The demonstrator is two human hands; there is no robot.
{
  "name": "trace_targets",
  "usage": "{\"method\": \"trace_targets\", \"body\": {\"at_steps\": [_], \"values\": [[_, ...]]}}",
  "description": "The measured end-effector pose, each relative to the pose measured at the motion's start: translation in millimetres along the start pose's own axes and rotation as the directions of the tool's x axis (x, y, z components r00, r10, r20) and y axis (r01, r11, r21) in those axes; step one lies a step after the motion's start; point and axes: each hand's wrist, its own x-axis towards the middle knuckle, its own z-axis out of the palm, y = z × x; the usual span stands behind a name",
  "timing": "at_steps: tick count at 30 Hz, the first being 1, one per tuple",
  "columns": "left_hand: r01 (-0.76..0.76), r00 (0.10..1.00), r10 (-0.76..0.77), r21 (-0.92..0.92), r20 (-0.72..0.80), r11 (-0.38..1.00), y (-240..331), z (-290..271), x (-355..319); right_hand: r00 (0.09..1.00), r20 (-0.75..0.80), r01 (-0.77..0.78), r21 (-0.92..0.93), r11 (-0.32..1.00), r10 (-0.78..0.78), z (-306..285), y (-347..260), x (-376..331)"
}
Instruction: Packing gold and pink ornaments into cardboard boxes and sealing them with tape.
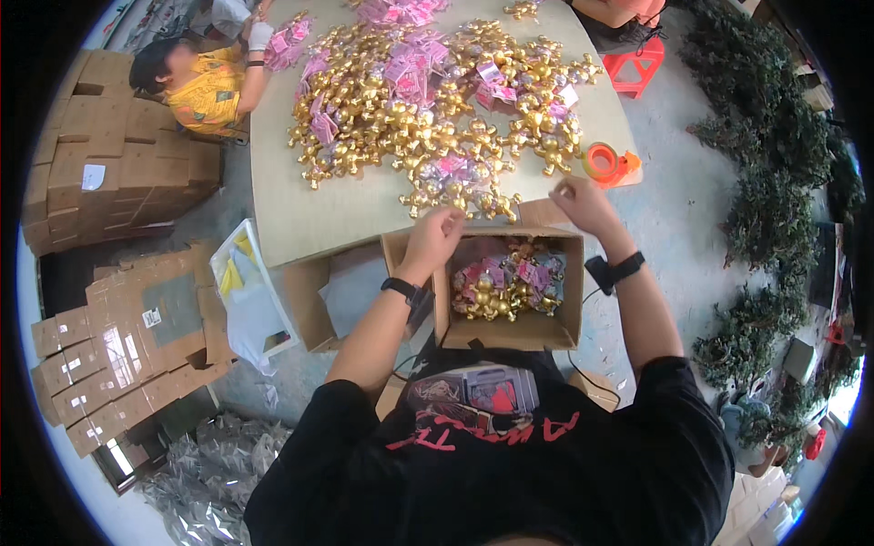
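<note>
My left hand (437,238) is at the near table edge, fingers curled together beside the closest gold figurines (458,198); whatever it may hold is hidden. Over the box's far right corner, my right hand (587,207) has its fingers bent inward, and I cannot make out anything in them. An orange tape dispenser (610,165) sits just beyond that hand. Between my forearms stands an open cardboard box (574,318), partly filled with gold figurines (499,298) and pink-printed packets (537,278). A brown flap (543,214) rises at its far side.
A big heap of gold figurines (382,118) with pink cards (417,68) covers much of the table (278,196). A co-worker in yellow (205,91) is at the far left. Cardboard stacks (127,150) stand left, a red stool (635,68) far right, leafy greenery (751,182) right.
</note>
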Motion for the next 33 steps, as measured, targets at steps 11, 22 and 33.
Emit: {"method": "trace_targets", "body": {"at_steps": [11, 22, 33], "values": [[-0.096, 0.924, 0.338, 0.747, -0.179, 0.658, -40, -111, 310, 0.898, -0.358, -0.028, -0.626, 0.78, -0.255, 46, -87, 235], [-0.252, 0.925, 0.373, 0.618, -0.073, 0.745, -67, -146, 338, 0.954, -0.227, 0.105, -0.365, 0.925, -0.198, -12, -103, 258], [-0.15, 0.943, 0.248, 0.381, -0.223, 0.912, 74, -230, 282, 0.774, -0.567, 0.379, 0.059, 0.923, -0.281, -108, -155, 126]]}}
